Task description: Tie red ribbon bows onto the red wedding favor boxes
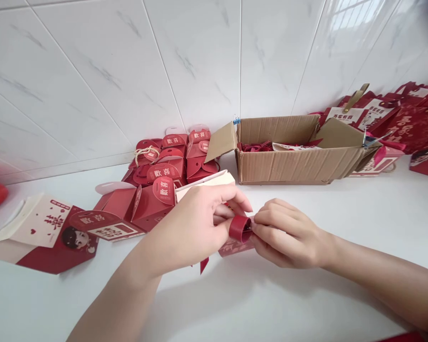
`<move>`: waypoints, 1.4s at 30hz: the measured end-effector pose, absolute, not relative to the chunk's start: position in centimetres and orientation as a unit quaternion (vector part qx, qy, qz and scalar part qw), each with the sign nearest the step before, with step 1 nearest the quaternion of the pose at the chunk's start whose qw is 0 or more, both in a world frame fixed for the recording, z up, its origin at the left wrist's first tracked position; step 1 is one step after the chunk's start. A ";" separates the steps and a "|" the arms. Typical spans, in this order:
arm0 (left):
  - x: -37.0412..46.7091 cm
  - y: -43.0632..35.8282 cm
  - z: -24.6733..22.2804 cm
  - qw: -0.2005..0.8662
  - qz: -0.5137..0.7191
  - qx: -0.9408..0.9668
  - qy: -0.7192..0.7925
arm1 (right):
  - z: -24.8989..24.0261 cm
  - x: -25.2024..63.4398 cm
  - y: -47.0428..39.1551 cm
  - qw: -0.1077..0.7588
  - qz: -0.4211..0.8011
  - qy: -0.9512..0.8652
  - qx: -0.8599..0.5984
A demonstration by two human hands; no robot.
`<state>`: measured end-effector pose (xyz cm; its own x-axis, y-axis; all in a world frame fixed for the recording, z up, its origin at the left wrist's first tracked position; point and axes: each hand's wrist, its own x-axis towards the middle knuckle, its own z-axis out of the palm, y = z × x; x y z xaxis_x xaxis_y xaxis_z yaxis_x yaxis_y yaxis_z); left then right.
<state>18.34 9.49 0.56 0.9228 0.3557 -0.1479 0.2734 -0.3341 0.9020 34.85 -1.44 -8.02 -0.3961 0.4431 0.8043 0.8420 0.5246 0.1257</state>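
A red strap [239, 229], bent into a loop, is pinched between my two hands above the white table. My left hand [203, 223] curls round its left side, thumb and fingers closed on it. From the right, my right hand [288, 232] presses its fingertips at the loop's opening; whatever small part lies under them is hidden. Below the loop a red printed gift box [231, 248] shows in part, mostly covered by my hands. A small red ribbon end [204, 265] sticks out under my left wrist.
Several folded red candy boxes [164, 171] are grouped at the wall, left of an open cardboard box [285, 166] holding red pieces. A red and cream gift box [57, 232] lies at the left. Red gift bags [410, 116] stand at the far right.
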 end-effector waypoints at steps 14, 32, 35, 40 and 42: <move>18.1 10.0 0.8 0.408 0.047 0.901 0.142 | -8.0 34.7 -1.2 0.490 -0.153 -0.732 -0.448; 18.9 10.2 -0.1 0.453 0.078 0.877 0.136 | -7.5 34.9 -1.3 0.464 -0.060 -0.748 -0.471; 19.0 10.2 -0.2 0.447 0.080 0.882 0.128 | -7.6 34.9 -1.2 0.458 -0.091 -0.748 -0.472; 19.1 10.3 -0.3 0.437 0.085 0.887 0.123 | -7.8 34.6 -1.2 0.465 -0.130 -0.735 -0.477; 19.2 10.3 -0.3 0.432 0.093 0.888 0.127 | -7.8 34.4 -1.2 0.466 -0.142 -0.727 -0.484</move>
<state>19.22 10.26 -0.32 0.9506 0.3055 0.0547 0.1453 -0.5937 0.7914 34.45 -1.16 -7.82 -0.0978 0.5714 0.8148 0.8356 0.4918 -0.2446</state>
